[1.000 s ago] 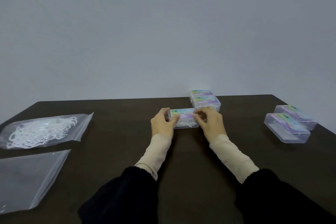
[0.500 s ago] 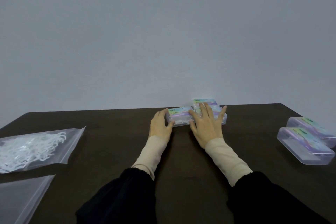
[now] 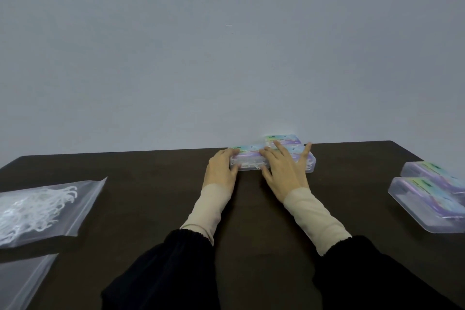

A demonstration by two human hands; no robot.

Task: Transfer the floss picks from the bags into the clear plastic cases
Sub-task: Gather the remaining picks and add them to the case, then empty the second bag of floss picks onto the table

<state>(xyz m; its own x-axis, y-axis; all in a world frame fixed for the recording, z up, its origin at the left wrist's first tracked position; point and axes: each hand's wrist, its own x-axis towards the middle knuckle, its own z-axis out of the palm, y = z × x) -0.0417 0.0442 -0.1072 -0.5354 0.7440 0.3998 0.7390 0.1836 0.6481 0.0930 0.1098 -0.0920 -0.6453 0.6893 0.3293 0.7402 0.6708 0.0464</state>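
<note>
A closed clear case (image 3: 247, 160) with white floss picks inside and a colourful label lies at the table's far edge. My left hand (image 3: 220, 170) grips its left end, thumb on the front wall. My right hand (image 3: 284, 170) lies flat with spread, straight fingers over the case's right end and a neighbouring filled case (image 3: 308, 160). A third case (image 3: 284, 138) sits behind them. A clear bag of floss picks (image 3: 45, 209) lies at the left.
Two more closed clear cases (image 3: 427, 171) (image 3: 425, 205) lie side by side at the right edge of the dark table (image 3: 156, 184). An empty clear bag (image 3: 22, 277) lies at the bottom left. A grey wall rises just behind the table.
The case slid away from me until it sits beside the two cases at the back. My right hand went from pinching the case to lying flat with spread fingers.
</note>
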